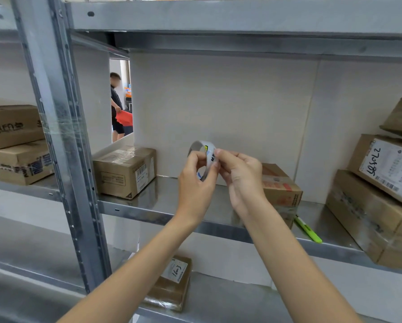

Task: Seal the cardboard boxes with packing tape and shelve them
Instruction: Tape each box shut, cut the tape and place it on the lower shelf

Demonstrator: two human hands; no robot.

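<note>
A nearly used-up roll of packing tape (202,146), a thin grey ring with printed labels inside, is held up in front of the middle shelf (162,212). My left hand (196,183) grips the ring from below and the left. My right hand (239,176) pinches its right edge with thumb and fingertips. Behind my right hand a small cardboard box with red print (281,190) sits on the shelf, partly hidden. Another sealed cardboard box (125,173) rests at the shelf's left end.
Stacked boxes (377,206) fill the shelf's right end, and a green marker (308,230) lies near its front edge. A flat taped parcel (172,285) lies on the lower shelf. A steel upright (62,136) stands left, with more boxes (13,145) beyond. A person (117,106) stands behind the gap.
</note>
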